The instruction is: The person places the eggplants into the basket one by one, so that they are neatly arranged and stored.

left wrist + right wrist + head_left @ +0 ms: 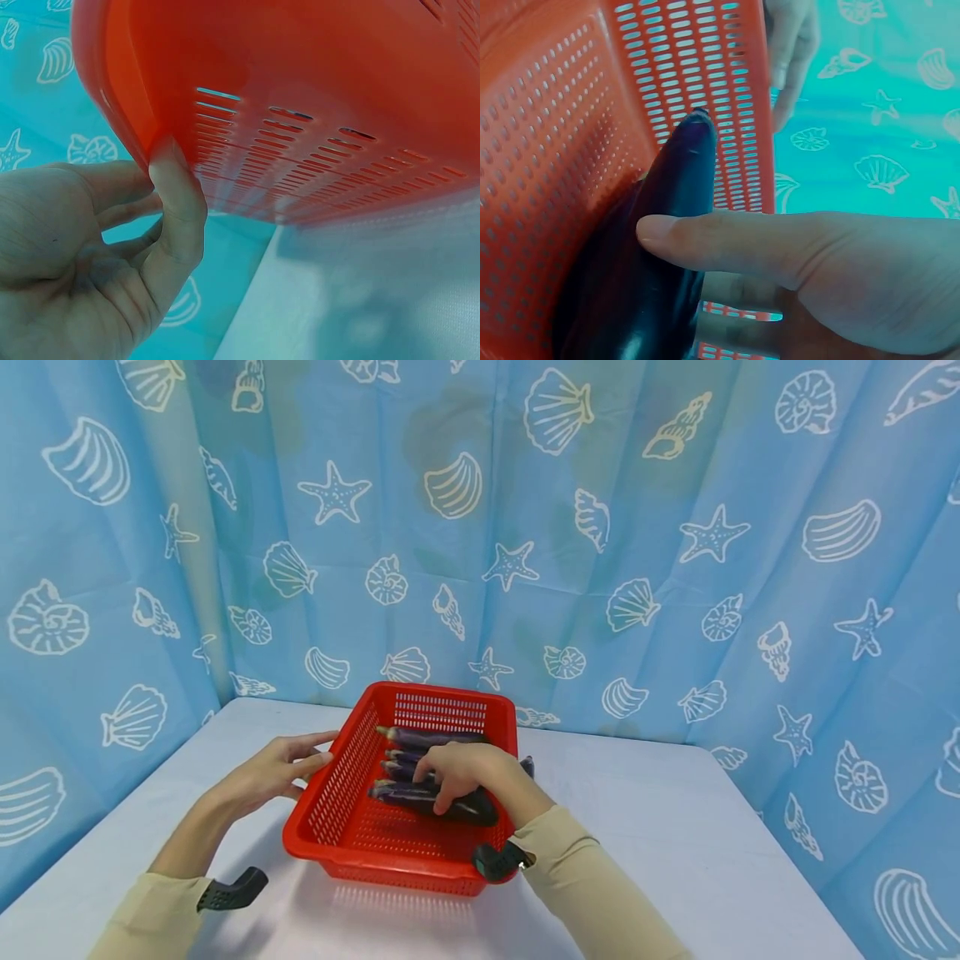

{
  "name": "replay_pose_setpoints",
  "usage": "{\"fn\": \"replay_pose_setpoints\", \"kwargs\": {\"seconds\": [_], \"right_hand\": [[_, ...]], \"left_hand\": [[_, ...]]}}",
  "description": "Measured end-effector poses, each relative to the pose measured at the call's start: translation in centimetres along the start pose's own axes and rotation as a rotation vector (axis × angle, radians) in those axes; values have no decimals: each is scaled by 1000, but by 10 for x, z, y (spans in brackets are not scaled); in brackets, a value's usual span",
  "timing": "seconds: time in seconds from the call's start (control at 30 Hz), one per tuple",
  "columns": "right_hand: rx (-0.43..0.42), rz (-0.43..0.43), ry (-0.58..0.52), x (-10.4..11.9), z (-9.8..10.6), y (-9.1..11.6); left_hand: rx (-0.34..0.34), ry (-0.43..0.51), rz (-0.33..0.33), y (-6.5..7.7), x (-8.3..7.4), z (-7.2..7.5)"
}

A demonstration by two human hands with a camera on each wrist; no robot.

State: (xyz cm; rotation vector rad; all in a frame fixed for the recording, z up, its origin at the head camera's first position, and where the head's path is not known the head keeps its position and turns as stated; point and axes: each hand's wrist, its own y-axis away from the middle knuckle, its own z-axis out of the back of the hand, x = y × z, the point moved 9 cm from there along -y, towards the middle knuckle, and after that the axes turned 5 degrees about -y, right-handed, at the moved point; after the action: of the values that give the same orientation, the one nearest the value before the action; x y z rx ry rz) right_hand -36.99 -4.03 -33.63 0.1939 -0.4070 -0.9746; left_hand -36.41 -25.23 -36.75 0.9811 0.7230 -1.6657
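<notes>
A red perforated plastic basket [375,857] stands tilted over the white table, several dark purple eggplants [423,737] lying side by side in it. My left hand [273,770] pinches its left rim; in the left wrist view the thumb lies on the outer wall under the rim [112,97]. Reaching in from the right, my right hand [468,768] grips an eggplant [681,169], with the thumb across its glossy side and the other fingers partly hidden behind it. Below that one, another eggplant [592,277] lies against the basket.
The white table [637,835] extends to both sides of the basket. A blue curtain [660,610] with white shells and starfish hangs behind it and at the sides. Black wrist-worn pieces [232,890] stick out from both sleeves; the right one overlaps the basket's front corner.
</notes>
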Motion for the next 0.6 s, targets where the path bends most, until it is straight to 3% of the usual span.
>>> {"fn": "replay_pose_setpoints", "kwargs": {"seconds": [0.33, 0.6], "right_hand": [[67, -46, 21, 0, -5, -11], [154, -38, -84, 4, -16, -10]], "left_hand": [[4, 0, 5, -1, 0, 0], [4, -2, 0, 0, -1, 0]]}}
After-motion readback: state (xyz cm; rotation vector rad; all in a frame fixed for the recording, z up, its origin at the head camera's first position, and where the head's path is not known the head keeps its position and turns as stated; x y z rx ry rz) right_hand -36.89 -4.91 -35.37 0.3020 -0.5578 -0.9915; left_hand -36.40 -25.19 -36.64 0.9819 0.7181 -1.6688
